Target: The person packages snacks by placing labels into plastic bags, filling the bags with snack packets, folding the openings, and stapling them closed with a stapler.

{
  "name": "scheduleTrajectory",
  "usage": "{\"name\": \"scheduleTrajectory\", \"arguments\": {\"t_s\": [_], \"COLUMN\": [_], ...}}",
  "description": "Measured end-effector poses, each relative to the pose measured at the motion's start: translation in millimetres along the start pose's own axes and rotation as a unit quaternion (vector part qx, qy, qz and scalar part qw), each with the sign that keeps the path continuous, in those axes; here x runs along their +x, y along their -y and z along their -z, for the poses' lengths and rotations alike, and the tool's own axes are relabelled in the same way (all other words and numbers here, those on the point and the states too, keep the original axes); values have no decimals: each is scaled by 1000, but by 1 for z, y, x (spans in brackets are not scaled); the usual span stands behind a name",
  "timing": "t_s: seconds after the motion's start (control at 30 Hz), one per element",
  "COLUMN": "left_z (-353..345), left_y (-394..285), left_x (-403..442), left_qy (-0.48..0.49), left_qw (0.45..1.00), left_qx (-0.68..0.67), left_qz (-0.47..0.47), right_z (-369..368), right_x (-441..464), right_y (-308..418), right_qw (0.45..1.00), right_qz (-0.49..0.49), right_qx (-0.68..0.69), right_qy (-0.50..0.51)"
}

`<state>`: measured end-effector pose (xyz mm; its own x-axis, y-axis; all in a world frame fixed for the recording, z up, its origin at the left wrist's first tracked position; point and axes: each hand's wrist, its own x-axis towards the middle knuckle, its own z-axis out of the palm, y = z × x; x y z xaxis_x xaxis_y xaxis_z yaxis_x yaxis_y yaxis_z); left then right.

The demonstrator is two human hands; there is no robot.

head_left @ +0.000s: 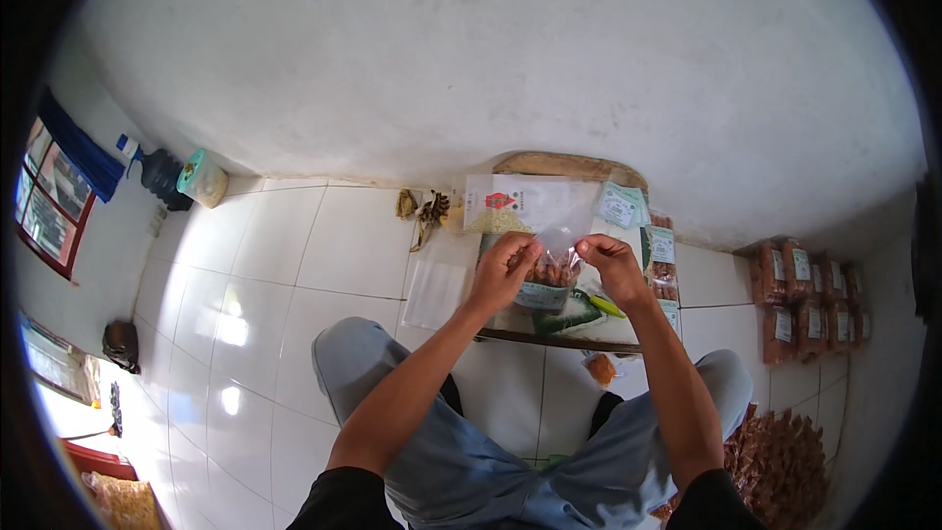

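Between my hands is a clear plastic bag with brown pieces inside and a pale label low on its front. My left hand pinches the bag's open-looking top at the left. On the other side, my right hand pinches the top edge at the right. The bag rests over a low wooden table. Close to my right hand lies a yellow-green tool, its kind unclear. A white printed packet lies behind the bag, and pale green labels sit at the back right.
Filled, labelled bags are stacked by the right wall. A heap of small brown packs lies beside my right knee. Clear plastic sheets hang over the table's left side. A tub and a water jug stand far left.
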<state>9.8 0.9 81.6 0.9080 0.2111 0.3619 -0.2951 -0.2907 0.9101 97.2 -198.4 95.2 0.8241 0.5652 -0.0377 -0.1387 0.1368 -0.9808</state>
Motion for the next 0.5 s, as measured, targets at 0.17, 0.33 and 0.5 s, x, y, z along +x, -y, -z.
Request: {"name": "scheduleTrajectory", "arguments": {"t_s": [0.17, 0.33, 0.5], "left_z": [-1, -5, -7], "left_y": [-6, -2, 6], "left_x": [-2, -4, -4], "left_qy": [3, -4, -8], "left_qw": [1000, 999, 1000], "left_qx": [14, -35, -15], "left_qz": [1, 7, 0], "right_z": [-7, -17, -20], "right_x": [3, 1, -2], "right_y": [-18, -18, -21], "right_qw": [993, 993, 994], "right_qz": [-48, -42, 3], "right_qx": [104, 107, 100], "right_qy": [16, -14, -43]}}
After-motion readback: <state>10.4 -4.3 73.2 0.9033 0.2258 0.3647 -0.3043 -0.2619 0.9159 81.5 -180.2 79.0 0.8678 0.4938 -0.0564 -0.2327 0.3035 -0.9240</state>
